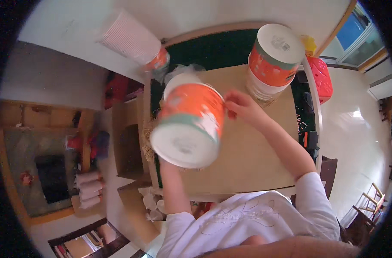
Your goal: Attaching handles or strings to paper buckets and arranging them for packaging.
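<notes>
An orange paper bucket (pixel 196 107) with a green band is tipped above the table, its white base turned toward me. My right hand (pixel 244 108) is at its right edge, fingers curled, with the fingertips at the rim. My left forearm rises behind the bucket, which hides my left hand. Just beyond it, the pale round edge of another white container (pixel 181 79) shows beside crumpled clear plastic (pixel 189 68). At the far right of the table, a stack of similar buckets (pixel 273 64) stands upside down.
A tan board (pixel 243 159) covers much of the green-topped table. A long stack of nested white cups (pixel 131 38) leans at the far left. Cardboard boxes (pixel 129 150) stand left of the table. On its right are a black device (pixel 311 142) and a red plastic stool (pixel 320 79).
</notes>
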`<act>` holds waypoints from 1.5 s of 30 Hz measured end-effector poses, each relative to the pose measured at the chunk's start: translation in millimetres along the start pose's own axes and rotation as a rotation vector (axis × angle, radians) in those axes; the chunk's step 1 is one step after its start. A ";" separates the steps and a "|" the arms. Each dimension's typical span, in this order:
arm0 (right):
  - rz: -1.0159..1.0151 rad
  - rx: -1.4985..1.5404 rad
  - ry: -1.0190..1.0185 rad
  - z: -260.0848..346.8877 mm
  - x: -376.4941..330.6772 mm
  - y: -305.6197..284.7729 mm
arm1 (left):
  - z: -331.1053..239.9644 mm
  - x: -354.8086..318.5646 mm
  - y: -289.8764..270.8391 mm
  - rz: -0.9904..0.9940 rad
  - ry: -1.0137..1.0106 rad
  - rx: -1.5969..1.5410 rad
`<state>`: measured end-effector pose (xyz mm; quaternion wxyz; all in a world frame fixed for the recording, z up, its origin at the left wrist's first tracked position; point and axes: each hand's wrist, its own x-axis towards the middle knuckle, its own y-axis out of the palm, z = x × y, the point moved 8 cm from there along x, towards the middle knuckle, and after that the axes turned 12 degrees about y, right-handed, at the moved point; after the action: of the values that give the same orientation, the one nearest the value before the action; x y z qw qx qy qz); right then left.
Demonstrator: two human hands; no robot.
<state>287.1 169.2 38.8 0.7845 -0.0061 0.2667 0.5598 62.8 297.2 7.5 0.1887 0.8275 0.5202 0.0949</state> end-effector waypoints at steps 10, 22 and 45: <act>0.144 -0.523 -0.203 -114.8 -170.8 4.4 | 104.2 -131.6 -49.6 0.250 -0.156 0.554; -0.191 -0.899 -0.436 -111.4 -222.7 -9.0 | 153.2 -145.1 -149.7 -0.250 -0.110 0.606; -0.504 -0.619 -0.331 -139.2 -221.0 -25.5 | 151.3 -114.8 -177.8 -0.267 -0.130 0.975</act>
<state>201.3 -76.5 6.0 0.8901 -0.2163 -0.0529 0.3977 -81.0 230.9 -198.9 -0.1771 0.7499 0.5923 -0.2355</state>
